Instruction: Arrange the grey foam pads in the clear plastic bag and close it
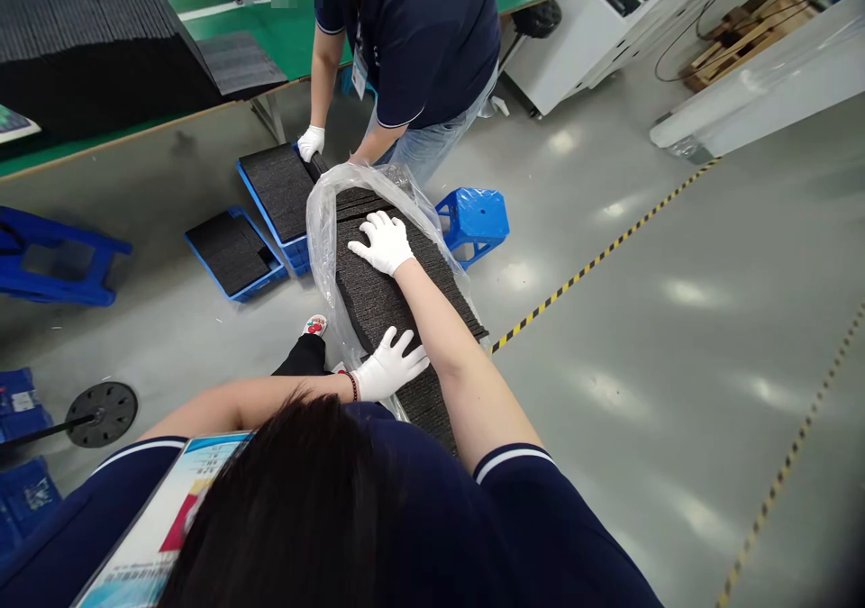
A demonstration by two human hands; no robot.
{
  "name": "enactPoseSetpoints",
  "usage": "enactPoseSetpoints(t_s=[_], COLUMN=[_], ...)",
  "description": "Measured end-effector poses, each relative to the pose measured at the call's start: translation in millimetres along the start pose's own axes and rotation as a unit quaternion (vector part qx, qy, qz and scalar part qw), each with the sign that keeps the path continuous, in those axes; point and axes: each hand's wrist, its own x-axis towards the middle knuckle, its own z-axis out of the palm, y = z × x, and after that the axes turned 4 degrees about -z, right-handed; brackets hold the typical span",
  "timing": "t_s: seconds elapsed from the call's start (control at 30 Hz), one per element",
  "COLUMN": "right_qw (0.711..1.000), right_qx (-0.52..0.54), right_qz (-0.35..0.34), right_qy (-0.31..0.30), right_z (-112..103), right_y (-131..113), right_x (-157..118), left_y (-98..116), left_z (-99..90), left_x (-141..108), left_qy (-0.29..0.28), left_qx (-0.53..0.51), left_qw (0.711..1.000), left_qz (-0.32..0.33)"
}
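Observation:
Both hands wear white gloves. My right hand lies palm down with spread fingers on a row of dark, rough-edged foam sheets. Nearer my body, my left hand rests on the same sheets, its fingers apart. Around the sheets an open clear plastic bag is bunched down at the sides. At the bag's far end stands a co-worker, whose gloved hand touches the edge of a blue crate filled with dark sheets. The co-worker's other hand is mostly hidden behind the bag.
A second blue crate with dark sheets sits on the floor at left. Blue stools stand right of the bag and at far left. The green table bears stacked dark sheets. Yellow-black tape crosses the floor.

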Motion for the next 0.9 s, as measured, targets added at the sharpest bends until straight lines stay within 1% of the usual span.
enactPoseSetpoints(t_s=[0.07,0.17,0.27,0.4,0.57,0.73,0.9], right_qw=[1.000,0.999,0.998,0.996,0.997,1.000,1.000], right_qx=[0.007,0.012,-0.008,-0.027,-0.015,-0.003,0.019], right_qz=[0.000,0.027,0.052,0.059,0.059,0.022,0.014], right_qy=[-0.011,-0.026,-0.037,-0.057,-0.044,-0.007,-0.008], right_z=[-3,-7,-8,-8,-8,-2,4], right_y=[-1,-1,-2,-4,-4,1,4], right_x=[2,11,21,26,27,34,37], left_y=[1,2,2,3,2,3,4], left_z=[1.1,1.7,0.6,-1.6,-3.3,-3.5,-3.8], left_x=[-1,-1,0,1,1,1,2], left_qy=[-0.002,-0.003,0.000,0.002,-0.003,0.001,0.001], left_qx=[-0.003,-0.007,-0.008,-0.011,-0.012,-0.013,-0.012], left_qw=[1.000,1.000,1.000,1.000,1.000,1.000,1.000], left_qz=[0.001,0.004,0.009,0.016,0.017,0.016,0.013])
